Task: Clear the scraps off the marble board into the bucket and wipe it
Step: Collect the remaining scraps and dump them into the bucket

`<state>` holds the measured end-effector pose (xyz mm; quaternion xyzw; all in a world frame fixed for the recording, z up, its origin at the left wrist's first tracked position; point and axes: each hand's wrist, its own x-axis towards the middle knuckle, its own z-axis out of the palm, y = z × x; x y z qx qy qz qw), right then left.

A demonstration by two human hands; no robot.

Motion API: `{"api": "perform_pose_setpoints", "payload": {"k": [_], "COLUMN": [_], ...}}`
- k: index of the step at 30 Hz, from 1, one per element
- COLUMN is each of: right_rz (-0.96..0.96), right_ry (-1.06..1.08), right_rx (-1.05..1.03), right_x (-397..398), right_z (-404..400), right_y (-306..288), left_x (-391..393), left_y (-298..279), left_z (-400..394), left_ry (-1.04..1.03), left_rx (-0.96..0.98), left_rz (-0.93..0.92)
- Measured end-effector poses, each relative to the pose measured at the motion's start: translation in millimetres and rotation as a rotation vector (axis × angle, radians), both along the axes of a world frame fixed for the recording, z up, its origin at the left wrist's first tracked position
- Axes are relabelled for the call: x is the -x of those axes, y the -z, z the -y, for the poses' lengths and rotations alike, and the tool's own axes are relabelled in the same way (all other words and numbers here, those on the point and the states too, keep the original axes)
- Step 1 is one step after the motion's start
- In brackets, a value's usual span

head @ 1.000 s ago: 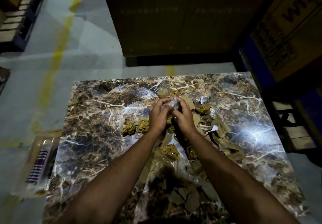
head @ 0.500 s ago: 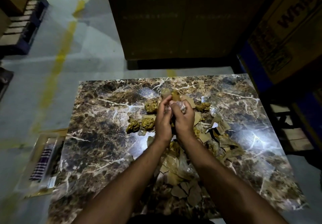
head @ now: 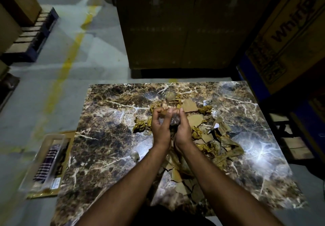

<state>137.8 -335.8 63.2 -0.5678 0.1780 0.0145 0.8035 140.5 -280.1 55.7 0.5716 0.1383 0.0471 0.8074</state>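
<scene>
Board (head: 109, 137) still strewn w/ scraps (head: 191, 120) mid-right; no bucket in view. Hands have drawn together vs a sec ago: left hand (head: 161, 125) curled on a brown bit, right hand (head: 181, 127) clamped round a clear wad (head: 175, 120). Prob. balling up a handful, dump next.

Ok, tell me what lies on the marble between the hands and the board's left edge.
In the head view, crumpled yellow-brown scraps lie just left of the left hand; beyond them the marble board is bare to its left edge.
</scene>
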Motion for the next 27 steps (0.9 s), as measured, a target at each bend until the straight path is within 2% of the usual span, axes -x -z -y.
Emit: {"api": "perform_pose_setpoints", "payload": {"k": [3, 7, 11, 13, 15, 17, 21, 24, 27], "right_rz": [0.041, 0.067, 0.055, 0.028, -0.029, -0.104, -0.132, -0.047, 0.062], "right_ry": [0.000, 0.017, 0.168, 0.280, 0.367, 0.341, 0.162, 0.092, 0.012], "right_rx": [-0.025, -0.202, -0.292, -0.242, -0.100, -0.023, -0.109, -0.149, 0.010], "right_x": [0, 1, -1, 2, 7, 14, 19, 18, 22], "right_z": [-2, 8, 22, 31, 39, 40, 26, 11, 2], "right_y": [-8, -21, -20, -12, 3, 17, 17, 3, -1], "left_x": [1, -3, -9, -12, -16, -15, -7, 6, 20], "left_y": [-4, -7, -13, -16, -18, -23, -21, -7, 2], "left_z": [-2, -8, -13, -18, -21, -20, -13, -7, -4], "left_ry": [-0.037, -0.098, -0.182, -0.209, -0.220, -0.203, -0.137, -0.016, 0.053], "left_rx": [0.018, 0.090, 0.230, 0.309, 0.374, 0.437, 0.537, 0.450, 0.120], "left_rz": [-0.029, -0.069, -0.162, -0.203, -0.223, -0.250, -0.285, -0.216, -0.095]}}
